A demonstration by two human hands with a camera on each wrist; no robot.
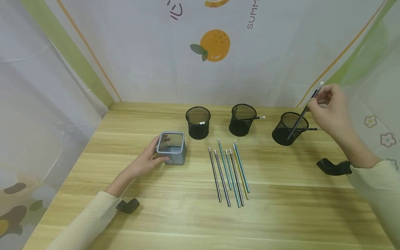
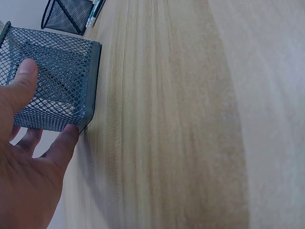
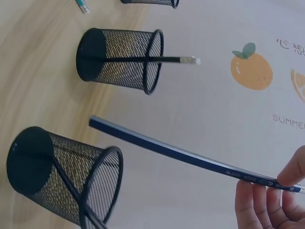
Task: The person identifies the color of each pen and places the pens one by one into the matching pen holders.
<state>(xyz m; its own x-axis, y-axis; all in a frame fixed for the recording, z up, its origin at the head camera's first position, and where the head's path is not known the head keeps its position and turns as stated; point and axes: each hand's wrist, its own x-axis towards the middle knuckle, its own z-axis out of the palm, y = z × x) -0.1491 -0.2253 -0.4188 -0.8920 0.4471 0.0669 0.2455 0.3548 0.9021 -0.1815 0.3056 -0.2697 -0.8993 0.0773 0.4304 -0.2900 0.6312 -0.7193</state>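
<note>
My left hand [image 1: 148, 158] grips the side of a square grey mesh pen holder [image 1: 176, 158] standing on the table, thumb on one wall and fingers around it. High at the right, my right hand [image 1: 332, 106] pinches a dark blue pencil [image 3: 167, 151] near its white eraser end. That pencil slants down over the right-hand round black mesh cup [image 1: 279, 135]; the right wrist view shows its lower tip outside and apart from the cup. A dark pencil [image 1: 309, 129] leans out of this same cup. Inside, the grey holder [image 2: 52, 81] shows no pencils.
Several pencils [image 1: 232, 173], dark, teal and yellow, lie side by side mid-table. The middle black mesh cup [image 1: 240, 128] has a dark pencil [image 3: 171, 59] sticking out. White erasers show in the left black mesh cup [image 1: 198, 132]. A printed curtain [image 1: 150, 69] hangs behind the table.
</note>
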